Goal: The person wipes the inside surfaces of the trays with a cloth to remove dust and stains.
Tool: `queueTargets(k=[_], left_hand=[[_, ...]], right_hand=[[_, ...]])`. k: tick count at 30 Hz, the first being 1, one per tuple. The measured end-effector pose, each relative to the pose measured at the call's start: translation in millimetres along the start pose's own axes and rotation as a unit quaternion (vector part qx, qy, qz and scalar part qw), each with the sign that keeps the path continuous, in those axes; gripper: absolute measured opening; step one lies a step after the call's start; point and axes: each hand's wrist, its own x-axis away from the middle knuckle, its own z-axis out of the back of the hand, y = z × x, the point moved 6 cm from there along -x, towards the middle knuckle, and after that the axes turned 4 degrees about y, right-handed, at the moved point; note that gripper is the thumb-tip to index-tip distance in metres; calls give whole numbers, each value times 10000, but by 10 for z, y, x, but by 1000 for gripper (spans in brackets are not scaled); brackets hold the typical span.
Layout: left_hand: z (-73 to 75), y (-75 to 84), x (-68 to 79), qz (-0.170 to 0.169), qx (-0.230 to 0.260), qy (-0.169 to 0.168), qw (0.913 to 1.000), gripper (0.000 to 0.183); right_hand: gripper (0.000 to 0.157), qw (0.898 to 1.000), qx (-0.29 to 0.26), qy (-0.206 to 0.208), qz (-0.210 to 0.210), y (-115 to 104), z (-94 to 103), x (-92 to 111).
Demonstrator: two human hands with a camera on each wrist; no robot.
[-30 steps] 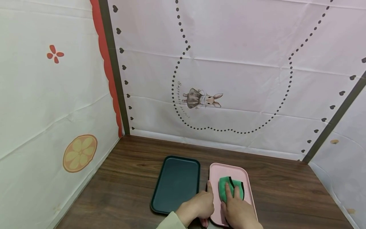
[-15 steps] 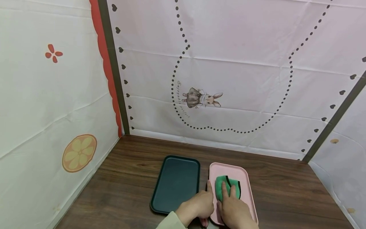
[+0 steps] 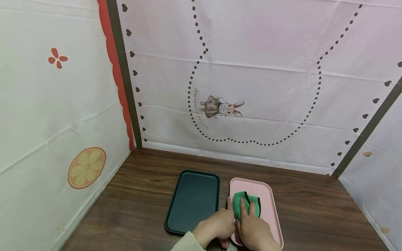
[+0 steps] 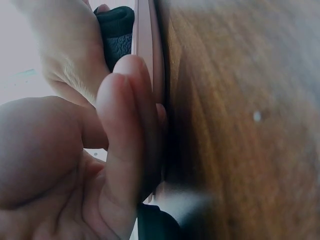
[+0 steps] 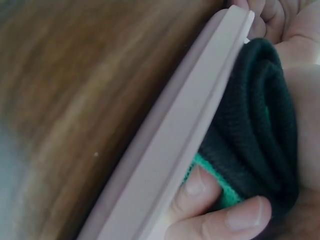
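A folded green cloth (image 3: 248, 204) with black edging lies on the pink tray (image 3: 260, 187). My right hand (image 3: 255, 230) holds it there, index and middle fingers spread over its top. Close up in the right wrist view, more fingers (image 5: 242, 220) curl at the underside of the cloth (image 5: 255, 125) beside the tray's rim (image 5: 170, 130). My left hand (image 3: 220, 223) grips the pink tray's left edge, one digit pointing forward along the rim. The left wrist view has its fingers (image 4: 122, 110) against the tray's side, just above the wood; the thumb is partly hidden.
A dark green tray (image 3: 194, 198) lies left of the pink one, close to the left hand. Both stand on a brown wooden table (image 3: 135, 198). Printed fabric walls (image 3: 267, 104) enclose the back and the sides.
My right hand and the green cloth have slid left across the pink tray, nearer to its left rim. The left hand and both trays have stayed in place.
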Motion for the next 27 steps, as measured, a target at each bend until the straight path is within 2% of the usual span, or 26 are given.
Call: queueTargets(k=[4, 15, 27], left_hand=[[12, 18, 12, -65, -44, 0, 10000, 78], [19, -4, 21, 28, 193, -166, 9997, 79], [3, 1, 5, -14, 45, -182, 9998, 80]], right_hand=[[73, 10000, -75, -29, 39, -18, -2, -11], [73, 9989, -228, -393, 90, -67, -33, -37], [69, 9987, -265, -426, 17, -57, -21, -12]])
